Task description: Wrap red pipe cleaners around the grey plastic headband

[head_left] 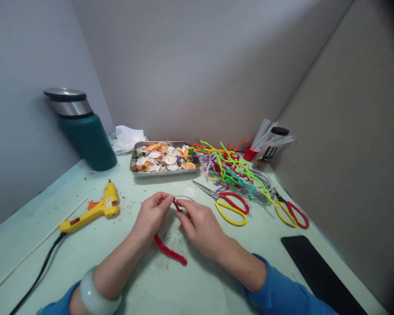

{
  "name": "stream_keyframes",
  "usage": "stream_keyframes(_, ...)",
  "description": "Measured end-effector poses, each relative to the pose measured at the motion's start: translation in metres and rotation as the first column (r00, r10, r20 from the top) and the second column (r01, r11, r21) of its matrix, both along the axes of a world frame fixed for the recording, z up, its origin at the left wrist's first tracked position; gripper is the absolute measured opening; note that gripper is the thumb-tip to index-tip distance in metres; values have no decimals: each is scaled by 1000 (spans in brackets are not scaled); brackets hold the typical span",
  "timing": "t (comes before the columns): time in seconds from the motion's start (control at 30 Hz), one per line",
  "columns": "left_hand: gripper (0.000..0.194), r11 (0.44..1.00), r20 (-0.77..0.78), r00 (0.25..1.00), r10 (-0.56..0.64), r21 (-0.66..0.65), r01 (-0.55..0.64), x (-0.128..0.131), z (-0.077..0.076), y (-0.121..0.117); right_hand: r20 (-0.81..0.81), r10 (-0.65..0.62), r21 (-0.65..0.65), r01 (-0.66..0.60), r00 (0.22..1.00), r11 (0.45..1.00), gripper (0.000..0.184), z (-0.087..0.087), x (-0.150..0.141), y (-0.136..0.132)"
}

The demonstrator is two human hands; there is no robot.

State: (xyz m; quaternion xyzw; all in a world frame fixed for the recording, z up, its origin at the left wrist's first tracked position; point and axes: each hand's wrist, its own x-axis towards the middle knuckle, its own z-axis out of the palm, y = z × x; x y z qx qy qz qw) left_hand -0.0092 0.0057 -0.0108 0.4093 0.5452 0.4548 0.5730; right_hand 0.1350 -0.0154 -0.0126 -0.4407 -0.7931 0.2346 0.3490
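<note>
In the head view, my left hand (154,213) pinches a red pipe cleaner (170,252) between thumb and fingertips. A longer length of it hangs below that hand and curves toward the right over the table. My right hand (198,223) is closed on the short upper stretch of the same pipe cleaner, close to the left fingertips. A thin dark wire (184,197) arcs out behind the right fingers; where it ends is hidden. Just beyond my right hand lie scissors (231,208) with one red and one yellow handle.
A metal tray (166,174) of shells stands at the back, beside tangled colourful pipe cleaners (233,168). Left are a yellow glue gun (98,210), a thin stick (36,250) and a green bottle (88,140). More scissors (290,212) and a black slab (318,267) lie right.
</note>
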Motion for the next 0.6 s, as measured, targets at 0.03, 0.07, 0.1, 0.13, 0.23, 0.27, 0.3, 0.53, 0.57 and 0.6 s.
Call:
stream_keyframes(0.03, 26, 1000, 19, 1000, -11, 0, 11, 0, 0, 0, 9, -14, -52, 14, 1000, 999, 29, -1, -2, -1)
stream_keyframes(0.07, 26, 1000, 36, 999, -17, 0, 17, 0, 0, 0, 4, -20, -113, 20, 1000, 993, 31, -2, -3, -1)
stream_keyframes(0.1, 26, 1000, 54, 998, -21, -3, 21, 1, 0, -1, -19, -25, -182, 21, 1000, 983, 33, -2, -4, -1)
stream_keyframes(0.13, 26, 999, 78, 996, -32, -12, 33, 1, 0, -1, -57, -33, -253, 18, 998, 967, 35, -3, -4, -1)
stream_keyframes(0.23, 26, 998, 124, 991, -52, -29, 56, 1, -1, -1, -133, -111, -362, 56, 985, 931, 35, -3, -4, 2)
stream_keyframes(0.27, 26, 998, 128, 990, -56, -29, 60, 1, -2, -1, -114, -134, -340, 88, 984, 936, 29, -3, -4, 2)
stream_keyframes(0.3, 26, 998, 126, 990, -59, -26, 63, 2, -2, -2, -69, -147, -294, 120, 987, 948, 21, -2, -4, 2)
stream_keyframes(0.53, 25, 997, 50, 996, -74, 22, 73, 3, -3, -2, 375, -177, 95, 152, 910, 984, 16, 4, -3, -7)
stream_keyframes(0.57, 25, 997, 41, 997, -73, 23, 72, 3, -3, -2, 411, -183, 144, 135, 893, 980, 17, 4, -3, -8)
stream_keyframes(0.6, 26, 997, 34, 997, -72, 22, 71, 3, -3, -2, 440, -191, 190, 117, 877, 975, 17, 5, -2, -9)
